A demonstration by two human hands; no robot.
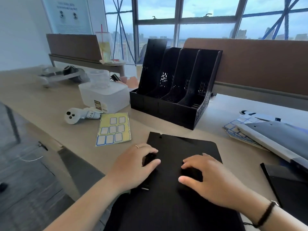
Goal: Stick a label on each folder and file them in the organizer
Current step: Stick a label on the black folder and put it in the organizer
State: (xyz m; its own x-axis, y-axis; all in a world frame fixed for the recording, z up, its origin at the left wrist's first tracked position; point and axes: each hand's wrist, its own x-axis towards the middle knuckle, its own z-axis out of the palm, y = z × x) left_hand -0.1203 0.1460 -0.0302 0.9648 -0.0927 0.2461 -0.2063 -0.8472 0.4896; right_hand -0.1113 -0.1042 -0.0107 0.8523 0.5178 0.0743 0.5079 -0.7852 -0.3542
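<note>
Matte black folder (180,147) lies flat on pale tabletop (50,100), near edge. Left hand (133,165) and right hand (210,175) rest on it, fingers curled; what each grip holds, cannot tell. Perforated black plastic organizer (175,90) behind; glossy label sheet (114,130) left.

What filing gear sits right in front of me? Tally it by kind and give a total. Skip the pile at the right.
Black folder: 1
Black organizer: 1
Yellow label sheet: 1
Total: 3
</note>
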